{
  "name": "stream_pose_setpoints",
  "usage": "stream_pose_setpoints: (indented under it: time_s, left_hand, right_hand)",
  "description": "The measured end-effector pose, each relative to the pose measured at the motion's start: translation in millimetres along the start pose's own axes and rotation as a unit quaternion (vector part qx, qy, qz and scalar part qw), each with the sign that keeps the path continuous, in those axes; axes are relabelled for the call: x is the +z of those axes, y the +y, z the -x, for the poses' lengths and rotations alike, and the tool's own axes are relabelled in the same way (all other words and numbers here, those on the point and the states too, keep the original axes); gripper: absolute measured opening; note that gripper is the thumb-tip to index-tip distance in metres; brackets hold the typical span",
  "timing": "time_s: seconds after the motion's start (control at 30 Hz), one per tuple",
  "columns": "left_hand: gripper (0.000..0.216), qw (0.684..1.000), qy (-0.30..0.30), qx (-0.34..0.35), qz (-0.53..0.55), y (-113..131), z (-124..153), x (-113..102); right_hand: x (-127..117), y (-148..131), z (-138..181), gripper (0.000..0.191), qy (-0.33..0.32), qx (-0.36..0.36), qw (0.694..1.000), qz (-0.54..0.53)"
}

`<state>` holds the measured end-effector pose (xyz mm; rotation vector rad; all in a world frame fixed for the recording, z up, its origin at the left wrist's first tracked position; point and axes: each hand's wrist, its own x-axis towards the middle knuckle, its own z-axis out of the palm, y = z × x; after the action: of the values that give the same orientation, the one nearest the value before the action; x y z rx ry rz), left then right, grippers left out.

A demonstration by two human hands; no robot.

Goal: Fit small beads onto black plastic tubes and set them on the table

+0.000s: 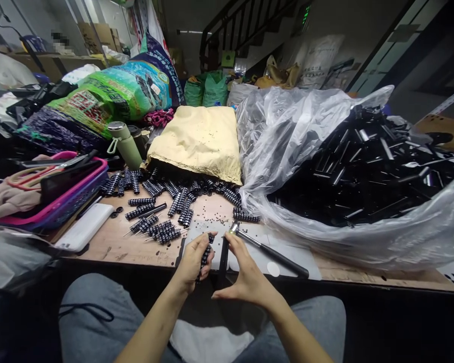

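My left hand (197, 259) is closed around a black cylinder with white markings (205, 258), its fingers covering part of it. To its right, my right hand (249, 272) is spread, thumb well apart from the fingers. A plain dark bar (223, 254) runs between that thumb and the fingertips; whether the hand bears on it cannot be made out. Just beyond the right fingertips a hammer (272, 252) lies on a pale sheet (302, 252). Several more marked black cylinders (162, 232) are on the table to the left, some with thin pins sticking out.
A big clear plastic bag (280, 136) full of black tubes (348, 176) fills the right side. A cream sack (200, 136) stands at the back. On the left are a pink and purple basket (75, 194), a white box-like object (85, 227) and a green flask (124, 146). Tiny black rings dot the tabletop.
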<state>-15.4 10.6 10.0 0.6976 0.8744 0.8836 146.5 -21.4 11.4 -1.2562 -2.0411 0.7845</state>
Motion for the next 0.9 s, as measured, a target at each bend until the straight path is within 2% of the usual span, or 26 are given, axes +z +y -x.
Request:
stream_pose_setpoints:
  time_s: [0.13,0.27,0.5,0.63,0.9]
  left_hand:
    - [0.045,0.998,0.045,-0.001,0.036,-3,-6,0]
    - [0.033,0.993,0.087,0.007,0.083,-4,-10,4]
    - [0.033,0.993,0.106,-0.031,0.04,0,-17,12]
    - [0.037,0.994,0.104,-0.044,0.007,-2,-20,12]
    - [0.042,0.991,0.132,0.009,-0.029,-8,-21,13]
  right_hand:
    - [7,-4,-12,0.111,0.021,-0.055,0.998,0.0]
    - [12,-2,-24,0.11,-0.012,-0.084,0.996,-0.009]
    - [14,0,-31,0.111,-0.034,-0.011,0.999,0.003]
    - [13,0,-29,0.105,-0.018,0.032,0.999,-0.016]
    - [17,6,-21,0.107,0.014,0.058,0.996,-0.072]
